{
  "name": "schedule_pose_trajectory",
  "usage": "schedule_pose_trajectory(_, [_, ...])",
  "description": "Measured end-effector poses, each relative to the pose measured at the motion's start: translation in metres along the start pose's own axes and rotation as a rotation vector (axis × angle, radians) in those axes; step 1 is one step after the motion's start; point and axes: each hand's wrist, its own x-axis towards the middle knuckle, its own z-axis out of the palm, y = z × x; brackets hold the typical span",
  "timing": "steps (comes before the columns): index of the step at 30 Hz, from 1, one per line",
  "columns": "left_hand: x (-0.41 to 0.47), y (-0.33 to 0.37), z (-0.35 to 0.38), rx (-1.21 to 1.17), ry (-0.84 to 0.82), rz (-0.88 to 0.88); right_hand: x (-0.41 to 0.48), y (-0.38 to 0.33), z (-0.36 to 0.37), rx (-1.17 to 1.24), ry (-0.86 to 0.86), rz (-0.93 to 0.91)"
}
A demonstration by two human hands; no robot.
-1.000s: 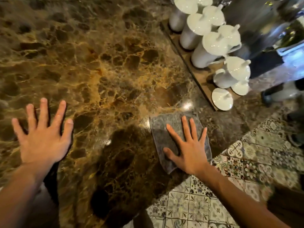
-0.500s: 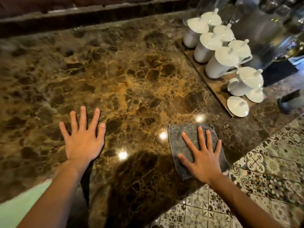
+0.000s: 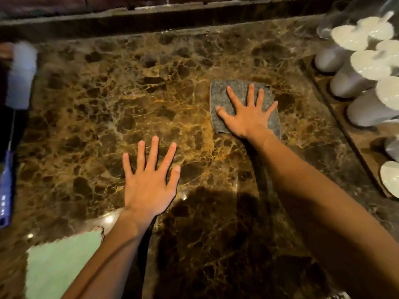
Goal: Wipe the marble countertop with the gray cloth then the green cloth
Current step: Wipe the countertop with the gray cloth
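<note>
The brown marble countertop (image 3: 121, 89) fills the head view. A gray cloth (image 3: 222, 93) lies flat on it, right of the middle. My right hand (image 3: 248, 117) presses down on the cloth, palm flat and fingers spread, covering most of it. My left hand (image 3: 149, 182) rests flat on bare marble nearer to me, fingers apart, holding nothing. A pale green cloth (image 3: 58, 262) lies at the near left, partly under my left forearm.
Several white lidded cups (image 3: 367, 67) stand on a wooden tray (image 3: 345, 134) along the right edge. A brush with white bristles (image 3: 20, 74) and a purple handle (image 3: 5, 190) lies at the far left. A dark raised ledge (image 3: 151, 16) borders the back.
My right hand has pushed the gray cloth away from the near edge toward the back of the counter. My view has swung left, bringing the green cloth and the brush into sight.
</note>
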Motion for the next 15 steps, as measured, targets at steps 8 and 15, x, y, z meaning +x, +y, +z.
schedule_pose_trajectory(8, [-0.002,-0.001,0.0,0.038,-0.013,-0.034,-0.058,-0.024,0.023,-0.046,-0.032,-0.158])
schedule_pose_trajectory(15, [-0.022,0.028,-0.022,0.025,-0.08,-0.094,-0.194,-0.025,0.06,-0.058,0.017,-0.253])
